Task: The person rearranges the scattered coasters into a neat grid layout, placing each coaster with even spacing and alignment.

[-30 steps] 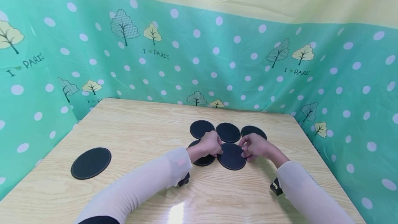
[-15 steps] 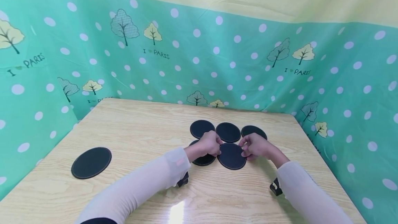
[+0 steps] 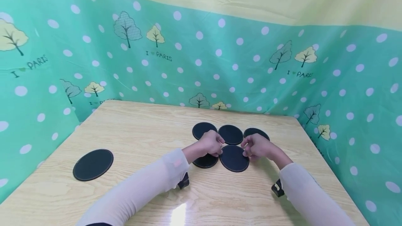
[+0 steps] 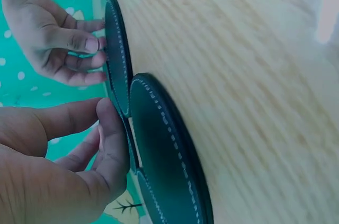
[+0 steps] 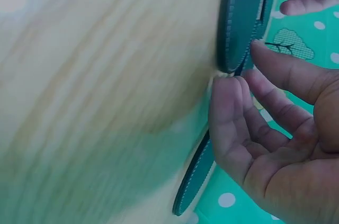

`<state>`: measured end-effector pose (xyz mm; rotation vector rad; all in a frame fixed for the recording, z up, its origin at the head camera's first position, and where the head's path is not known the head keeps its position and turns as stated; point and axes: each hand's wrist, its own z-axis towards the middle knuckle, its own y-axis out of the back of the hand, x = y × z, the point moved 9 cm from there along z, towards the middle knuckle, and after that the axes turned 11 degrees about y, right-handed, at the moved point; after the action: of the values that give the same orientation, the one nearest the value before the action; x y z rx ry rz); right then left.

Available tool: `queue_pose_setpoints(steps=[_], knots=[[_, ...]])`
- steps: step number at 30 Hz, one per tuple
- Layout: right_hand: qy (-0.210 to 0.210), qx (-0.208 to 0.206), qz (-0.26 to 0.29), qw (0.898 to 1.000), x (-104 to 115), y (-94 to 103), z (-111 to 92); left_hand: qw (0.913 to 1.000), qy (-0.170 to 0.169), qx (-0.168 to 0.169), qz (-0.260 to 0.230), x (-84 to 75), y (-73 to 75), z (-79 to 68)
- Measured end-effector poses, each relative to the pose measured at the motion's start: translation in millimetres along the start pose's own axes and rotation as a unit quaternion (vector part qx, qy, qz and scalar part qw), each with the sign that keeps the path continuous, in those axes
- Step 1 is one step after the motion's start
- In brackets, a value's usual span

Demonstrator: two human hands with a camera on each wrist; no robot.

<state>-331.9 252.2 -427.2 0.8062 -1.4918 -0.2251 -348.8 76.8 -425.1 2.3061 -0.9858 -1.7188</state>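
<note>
Black round coasters with pale edge stitching lie flat on the table. My left hand [image 3: 209, 143] is over the front-left coaster [image 3: 205, 162], partly hiding it. Its bent fingers come near the left rim of the front-right coaster [image 3: 234, 158], thumb and forefinger close together with nothing seen between them. At that coaster's right edge is my right hand [image 3: 259, 147], its loosely bent fingertips at the rim and thumb over the edge. Behind them stand a back-left coaster [image 3: 203, 128], a back-middle coaster [image 3: 230, 134] and a back-right coaster [image 3: 255, 132], partly covered by my right hand.
Another black coaster [image 3: 93, 165] lies apart on the left of the wooden table [image 3: 141, 128]. A green and yellow curtain [image 3: 176, 65] with trees and dots surrounds the table's back and sides. Dark wrist-camera mounts hang beneath both sleeves.
My left hand has drawn slightly up and left from the front-right coaster's rim. The right hand stays nearly in place, and the coasters look unmoved. The head view has tilted slightly.
</note>
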Motion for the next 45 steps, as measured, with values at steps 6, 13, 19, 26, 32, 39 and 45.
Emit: queue_pose_setpoints(steps=[6, 13, 19, 26, 32, 39, 45], knots=[[0.039, -0.002, -0.007, 0.999, 12.9, 0.6, 9.0, 0.9999, 0.004, -0.001, -0.015, 4.7, 11.5, -2.4], [0.044, -0.007, -0.007, 0.999, 24.3, -3.8, 22.1, 0.9993, 0.014, 0.005, -0.036, 16.5, 29.9, -7.2], [0.073, -0.017, 0.003, 0.997, 40.9, -13.4, 35.8, 0.9987, 0.01, 0.008, -0.049, 29.8, 49.6, -14.0], [0.095, -0.013, 0.043, 0.994, 60.1, -31.8, 50.9, 0.9981, 0.012, -0.009, -0.06, 45.5, 75.9, -22.3], [0.112, -0.003, 0.055, 0.992, 79.5, -47.5, 61.7, 0.9969, 0.019, -0.025, -0.072, 59.3, 98.0, -31.0], [0.119, 0.015, 0.072, 0.99, 96.5, -70.6, 74.0, 0.9972, 0.023, -0.026, -0.066, 74.1, 121.1, -44.4], [0.124, 0.023, 0.081, 0.989, 107.9, -89.5, 85.2, 0.9955, 0.035, -0.035, -0.082, 93.4, 146.2, -57.6]])
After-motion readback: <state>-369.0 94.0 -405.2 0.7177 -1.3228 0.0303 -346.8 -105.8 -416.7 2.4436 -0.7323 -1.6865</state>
